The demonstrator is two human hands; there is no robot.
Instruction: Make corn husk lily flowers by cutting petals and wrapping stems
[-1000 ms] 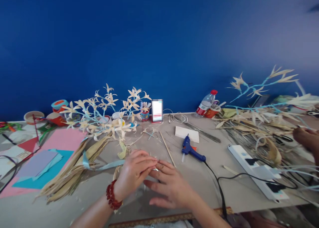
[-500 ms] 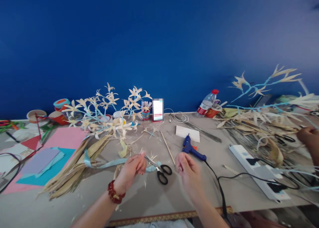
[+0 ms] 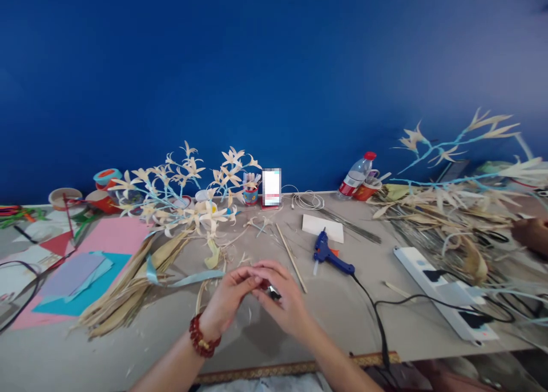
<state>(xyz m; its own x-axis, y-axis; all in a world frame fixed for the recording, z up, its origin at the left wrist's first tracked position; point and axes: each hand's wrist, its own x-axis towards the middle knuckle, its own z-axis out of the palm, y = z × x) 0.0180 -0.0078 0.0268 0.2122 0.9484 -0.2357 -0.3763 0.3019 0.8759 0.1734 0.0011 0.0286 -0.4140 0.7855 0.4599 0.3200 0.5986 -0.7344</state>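
My left hand [image 3: 231, 295], with a red bead bracelet [image 3: 202, 336] at its wrist, meets my right hand [image 3: 285, 300] fingertip to fingertip above the table. The fingers of both hands are bent and closed together; whatever they hold is too small or hidden. Beneath my right hand, a dark bit of the scissors [image 3: 274, 293] shows through the gap between thumb and fingers. A light blue ribbon strip [image 3: 197, 278] runs up to my left hand. To the right lies a blue glue gun [image 3: 331, 254], and a thin wooden stick [image 3: 291, 258] lies just beyond my hands.
Pale flower stems [image 3: 184, 192] stand at the back left, near dried husks [image 3: 124, 289] and coloured paper [image 3: 72, 275]. On the right are a power strip [image 3: 445, 300], cables, a bottle [image 3: 357, 175] and another person's hand [image 3: 531, 236]. A phone [image 3: 271, 188] stands by the wall.
My two hands have come together from apart, my right hand moving left. They now cover most of the scissors. The other person's hand at the right has shifted slightly.
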